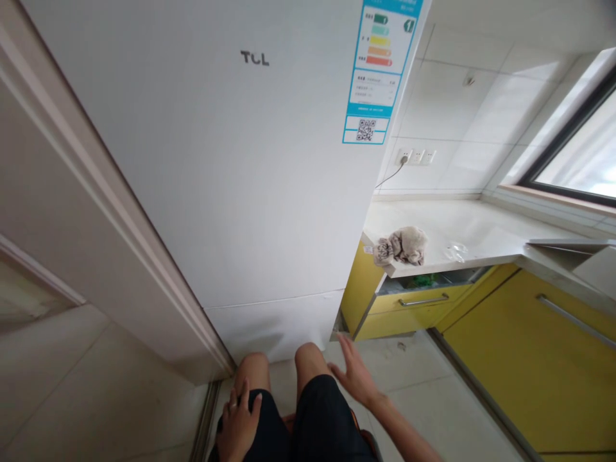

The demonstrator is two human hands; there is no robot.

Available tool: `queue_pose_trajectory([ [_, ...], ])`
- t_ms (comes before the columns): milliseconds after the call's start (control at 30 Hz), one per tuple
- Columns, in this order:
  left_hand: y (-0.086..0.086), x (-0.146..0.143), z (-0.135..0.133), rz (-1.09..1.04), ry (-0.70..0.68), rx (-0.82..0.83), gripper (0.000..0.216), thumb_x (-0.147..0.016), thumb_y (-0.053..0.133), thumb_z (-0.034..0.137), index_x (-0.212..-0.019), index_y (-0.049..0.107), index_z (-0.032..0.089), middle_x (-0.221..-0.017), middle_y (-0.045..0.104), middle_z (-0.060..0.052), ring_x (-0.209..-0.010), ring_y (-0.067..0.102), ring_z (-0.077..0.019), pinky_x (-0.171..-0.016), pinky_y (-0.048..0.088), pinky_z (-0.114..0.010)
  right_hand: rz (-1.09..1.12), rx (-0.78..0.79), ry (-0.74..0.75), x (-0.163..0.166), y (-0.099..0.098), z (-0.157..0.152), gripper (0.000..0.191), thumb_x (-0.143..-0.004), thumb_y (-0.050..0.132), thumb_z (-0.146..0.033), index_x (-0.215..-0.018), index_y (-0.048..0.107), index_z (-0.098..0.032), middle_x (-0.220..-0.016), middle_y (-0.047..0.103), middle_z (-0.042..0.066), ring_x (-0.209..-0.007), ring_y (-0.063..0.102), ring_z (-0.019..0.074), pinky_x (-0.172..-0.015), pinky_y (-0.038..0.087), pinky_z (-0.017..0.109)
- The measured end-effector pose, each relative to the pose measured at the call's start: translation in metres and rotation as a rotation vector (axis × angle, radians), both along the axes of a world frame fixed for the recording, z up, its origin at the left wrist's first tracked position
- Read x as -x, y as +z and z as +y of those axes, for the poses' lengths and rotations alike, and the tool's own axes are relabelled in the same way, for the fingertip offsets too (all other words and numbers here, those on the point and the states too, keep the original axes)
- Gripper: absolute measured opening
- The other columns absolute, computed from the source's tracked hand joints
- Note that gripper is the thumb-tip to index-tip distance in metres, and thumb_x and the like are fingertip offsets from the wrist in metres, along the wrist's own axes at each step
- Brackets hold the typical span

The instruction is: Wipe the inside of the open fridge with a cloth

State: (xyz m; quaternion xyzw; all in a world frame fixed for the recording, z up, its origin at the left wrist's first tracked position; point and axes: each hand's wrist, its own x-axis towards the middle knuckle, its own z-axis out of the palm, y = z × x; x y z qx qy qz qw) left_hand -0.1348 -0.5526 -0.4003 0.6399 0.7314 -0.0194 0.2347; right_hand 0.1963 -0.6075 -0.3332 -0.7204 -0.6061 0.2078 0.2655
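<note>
My left hand (238,423) rests on my left thigh, its fingers apart and a ring on one of them. Beside my right knee, my right hand (355,375) reaches forward in the air with fingers spread, holding nothing. Its fingertips are near the lower right corner of a tall white refrigerator (250,192), which stands right in front of my knees. The fridge front bears a TCL logo (255,58) and a blue-edged energy label (380,70). A seam crosses the fridge front low down.
Right of the fridge stand yellow cabinets (524,353) under a white counter (462,221). A crumpled beige cloth (407,246) lies at the counter's corner. A plug (404,159) sits in a wall socket. A door frame (110,192) runs close along the left.
</note>
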Motion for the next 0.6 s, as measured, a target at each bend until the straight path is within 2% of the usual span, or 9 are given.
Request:
queue_pose_trajectory([
  [67, 0.0, -0.003, -0.002, -0.01, 0.026, -0.019, 0.069, -0.099, 0.031, 0.051, -0.162, 0.032, 0.023, -0.167, 0.034, -0.017, -0.152, 0.037, -0.0383, -0.111, 0.044, -0.058, 0.012, 0.303, 0.101, 0.041, -0.024, -0.009, 0.091, -0.085, 0.062, -0.049, -0.162, 0.031, -0.01, -0.169, 0.025, 0.021, -0.159, 0.02, 0.0344, -0.128, 0.024, 0.049],
  [167, 0.005, -0.005, -0.002, -0.007, 0.04, -0.01, 0.071, -0.099, 0.034, 0.051, -0.163, 0.032, 0.021, -0.166, 0.036, -0.018, -0.15, 0.039, -0.0396, -0.109, 0.045, -0.057, -0.076, 0.466, 0.05, 0.08, -0.037, -0.011, 0.095, -0.082, 0.064, -0.045, -0.164, 0.028, -0.015, -0.172, 0.018, 0.018, -0.159, 0.015, 0.0383, -0.126, 0.024, 0.054],
  [300, 0.018, -0.005, -0.001, -0.025, 0.064, 0.02, 0.071, -0.098, 0.037, 0.048, -0.164, 0.028, 0.023, -0.167, 0.034, -0.018, -0.149, 0.04, -0.0396, -0.109, 0.045, -0.059, -0.177, 0.499, 0.003, 0.091, -0.035, -0.005, 0.093, -0.083, 0.059, -0.039, -0.166, 0.022, -0.02, -0.173, 0.017, 0.013, -0.158, 0.019, 0.0376, -0.122, 0.03, 0.054],
  [600, 0.04, -0.008, -0.003, -0.07, 0.105, 0.073, 0.075, -0.095, 0.042, 0.045, -0.164, 0.026, 0.023, -0.167, 0.033, -0.019, -0.15, 0.037, -0.0395, -0.109, 0.044, -0.061, -0.281, 0.497, -0.005, 0.087, -0.046, -0.009, 0.086, -0.091, 0.049, -0.048, -0.166, 0.019, -0.022, -0.173, 0.019, 0.011, -0.156, 0.027, 0.0365, -0.116, 0.039, 0.053],
])
